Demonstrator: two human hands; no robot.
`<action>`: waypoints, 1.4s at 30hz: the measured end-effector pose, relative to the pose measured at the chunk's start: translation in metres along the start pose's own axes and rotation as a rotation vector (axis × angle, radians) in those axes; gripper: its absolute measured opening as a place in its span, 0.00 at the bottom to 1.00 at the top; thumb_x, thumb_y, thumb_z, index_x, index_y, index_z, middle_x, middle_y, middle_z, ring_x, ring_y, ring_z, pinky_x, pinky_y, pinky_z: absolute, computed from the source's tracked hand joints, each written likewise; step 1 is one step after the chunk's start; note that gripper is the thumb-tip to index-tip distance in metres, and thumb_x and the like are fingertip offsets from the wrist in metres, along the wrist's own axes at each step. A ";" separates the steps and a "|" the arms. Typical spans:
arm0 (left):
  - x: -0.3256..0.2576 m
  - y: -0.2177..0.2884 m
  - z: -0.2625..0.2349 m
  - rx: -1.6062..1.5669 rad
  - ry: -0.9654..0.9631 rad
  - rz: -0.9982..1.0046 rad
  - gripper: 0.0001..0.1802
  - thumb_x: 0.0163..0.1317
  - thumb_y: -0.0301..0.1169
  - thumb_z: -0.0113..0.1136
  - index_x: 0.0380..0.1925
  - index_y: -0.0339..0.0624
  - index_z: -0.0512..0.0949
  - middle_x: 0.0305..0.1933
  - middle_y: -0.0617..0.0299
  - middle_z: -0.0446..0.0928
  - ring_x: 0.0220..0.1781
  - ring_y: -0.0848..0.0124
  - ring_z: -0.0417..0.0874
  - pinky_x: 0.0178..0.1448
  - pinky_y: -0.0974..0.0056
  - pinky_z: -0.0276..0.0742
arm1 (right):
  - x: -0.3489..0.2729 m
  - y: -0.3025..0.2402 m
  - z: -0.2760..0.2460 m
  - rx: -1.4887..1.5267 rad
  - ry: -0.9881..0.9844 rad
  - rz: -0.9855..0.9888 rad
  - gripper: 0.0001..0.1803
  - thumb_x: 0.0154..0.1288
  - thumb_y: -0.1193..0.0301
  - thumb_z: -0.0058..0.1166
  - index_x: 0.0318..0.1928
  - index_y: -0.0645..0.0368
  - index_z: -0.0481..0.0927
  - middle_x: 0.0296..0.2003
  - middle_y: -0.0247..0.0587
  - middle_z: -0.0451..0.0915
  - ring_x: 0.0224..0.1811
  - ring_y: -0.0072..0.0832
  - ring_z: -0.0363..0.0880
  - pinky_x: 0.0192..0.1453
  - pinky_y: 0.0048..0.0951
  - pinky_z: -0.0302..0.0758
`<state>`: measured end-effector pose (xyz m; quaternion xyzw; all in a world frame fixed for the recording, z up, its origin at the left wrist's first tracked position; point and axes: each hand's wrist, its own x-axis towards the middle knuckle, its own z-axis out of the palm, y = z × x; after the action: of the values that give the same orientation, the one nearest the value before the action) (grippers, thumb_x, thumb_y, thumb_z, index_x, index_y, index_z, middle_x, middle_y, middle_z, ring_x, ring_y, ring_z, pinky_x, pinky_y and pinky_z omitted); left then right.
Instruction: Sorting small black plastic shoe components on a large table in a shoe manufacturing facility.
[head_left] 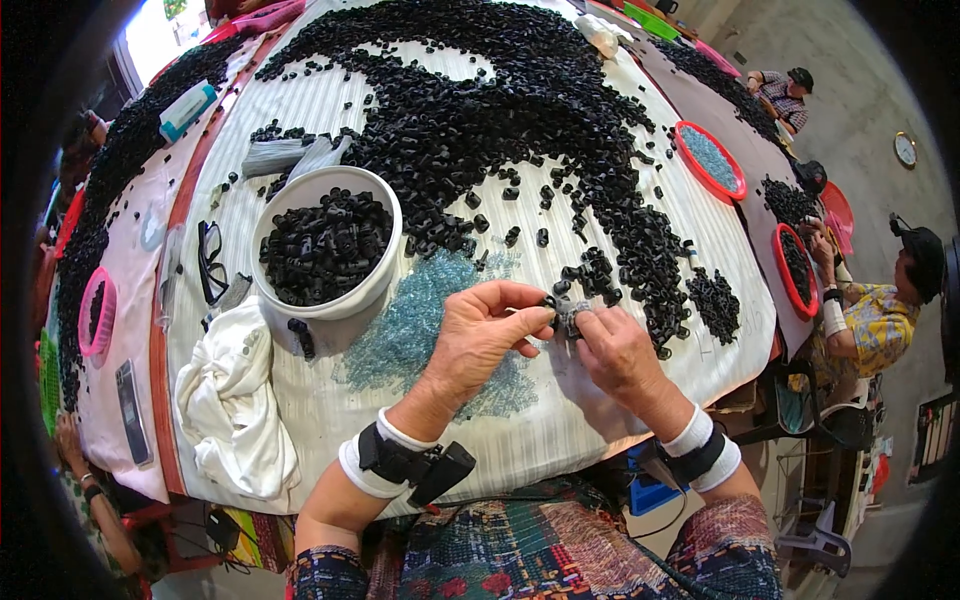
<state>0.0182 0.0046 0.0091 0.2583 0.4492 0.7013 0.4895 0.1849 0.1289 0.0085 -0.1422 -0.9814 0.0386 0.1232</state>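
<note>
My left hand (pixel 490 328) is closed in a pinch, with a small black plastic part (pixel 549 301) at its fingertips. Close beside it, my right hand (pixel 620 350) is closed, its fingers bent round something small; greyish, see-through bits (pixel 568 314) show at the fingertips, too small to name. Both hands are held over the cloth-covered table (pixel 520 420), fingertips nearly meeting. Left of them spreads a pile of small clear bluish plastic pieces (pixel 405 315). Loose black parts (pixel 655 270) lie just beyond the right hand.
A white bowl (pixel 390 275) full of black parts stands left. Near it are glasses (pixel 211 262), a white cloth (pixel 235 400) and grey strip bundles (pixel 275 156). A large black heap (pixel 480 110) covers the far table. Red baskets (pixel 711 162) and co-workers (pixel 870 300) are at the right.
</note>
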 end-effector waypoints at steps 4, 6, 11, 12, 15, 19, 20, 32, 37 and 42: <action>0.000 -0.001 0.000 -0.003 0.003 -0.008 0.11 0.58 0.26 0.63 0.40 0.32 0.77 0.33 0.57 0.81 0.34 0.72 0.84 0.30 0.73 0.81 | -0.004 0.001 -0.002 0.038 0.044 -0.081 0.09 0.53 0.77 0.52 0.37 0.59 0.73 0.31 0.41 0.76 0.35 0.38 0.75 0.38 0.34 0.73; 0.000 0.000 -0.001 0.020 0.008 -0.003 0.11 0.58 0.25 0.63 0.39 0.32 0.77 0.33 0.57 0.81 0.34 0.72 0.84 0.30 0.73 0.81 | -0.004 0.001 -0.004 0.046 0.023 -0.091 0.08 0.52 0.77 0.53 0.35 0.58 0.74 0.31 0.40 0.76 0.35 0.38 0.75 0.38 0.33 0.74; 0.002 -0.001 0.000 0.011 -0.004 -0.011 0.11 0.58 0.25 0.63 0.40 0.33 0.77 0.33 0.57 0.81 0.34 0.72 0.84 0.30 0.73 0.81 | -0.005 0.005 -0.002 0.147 0.085 -0.020 0.09 0.50 0.79 0.55 0.34 0.60 0.75 0.31 0.41 0.76 0.33 0.36 0.76 0.36 0.33 0.75; 0.001 -0.002 0.000 0.004 -0.002 -0.025 0.11 0.58 0.25 0.63 0.40 0.33 0.77 0.33 0.57 0.81 0.34 0.72 0.84 0.30 0.73 0.81 | -0.005 0.006 0.000 0.271 0.170 0.034 0.10 0.50 0.80 0.56 0.35 0.60 0.75 0.30 0.40 0.76 0.31 0.33 0.77 0.35 0.31 0.76; -0.001 0.001 0.002 0.010 -0.011 -0.036 0.11 0.58 0.26 0.63 0.40 0.33 0.77 0.33 0.57 0.81 0.34 0.72 0.84 0.31 0.72 0.81 | -0.001 0.000 -0.021 0.724 0.089 0.302 0.14 0.56 0.84 0.56 0.44 0.62 0.79 0.34 0.35 0.78 0.36 0.22 0.78 0.39 0.24 0.75; -0.003 -0.001 0.002 -0.024 -0.041 -0.053 0.11 0.58 0.26 0.63 0.40 0.32 0.78 0.33 0.57 0.80 0.33 0.73 0.83 0.30 0.74 0.79 | 0.006 -0.012 -0.028 1.200 0.198 0.375 0.12 0.59 0.82 0.56 0.45 0.63 0.78 0.35 0.32 0.79 0.38 0.16 0.77 0.42 0.19 0.74; -0.003 -0.002 0.002 0.007 -0.045 -0.052 0.11 0.58 0.26 0.63 0.39 0.33 0.78 0.34 0.57 0.81 0.35 0.72 0.84 0.32 0.71 0.81 | 0.008 -0.014 -0.030 1.202 0.212 0.380 0.12 0.60 0.83 0.55 0.46 0.64 0.78 0.36 0.31 0.78 0.39 0.15 0.76 0.43 0.18 0.74; -0.004 0.000 0.006 -0.016 -0.036 -0.032 0.11 0.58 0.25 0.63 0.40 0.34 0.78 0.35 0.56 0.82 0.36 0.70 0.84 0.33 0.69 0.81 | 0.027 -0.027 -0.018 0.871 0.494 0.217 0.11 0.53 0.82 0.61 0.39 0.61 0.81 0.28 0.36 0.79 0.28 0.19 0.77 0.31 0.22 0.72; -0.004 -0.001 0.005 -0.020 -0.014 -0.033 0.11 0.58 0.25 0.63 0.41 0.33 0.78 0.35 0.55 0.82 0.36 0.69 0.84 0.33 0.69 0.81 | 0.032 -0.030 -0.017 0.700 0.530 0.147 0.09 0.50 0.82 0.62 0.34 0.62 0.81 0.25 0.41 0.78 0.24 0.30 0.77 0.29 0.27 0.73; -0.004 -0.001 0.005 0.000 -0.010 -0.039 0.11 0.58 0.25 0.63 0.40 0.33 0.78 0.35 0.55 0.82 0.36 0.69 0.84 0.33 0.69 0.81 | 0.031 -0.030 -0.017 0.647 0.540 0.153 0.09 0.50 0.83 0.62 0.33 0.63 0.80 0.25 0.41 0.78 0.24 0.30 0.77 0.28 0.27 0.73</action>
<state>0.0244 0.0029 0.0113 0.2530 0.4518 0.6904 0.5053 0.1520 0.1097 0.0353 -0.1737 -0.8378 0.3148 0.4109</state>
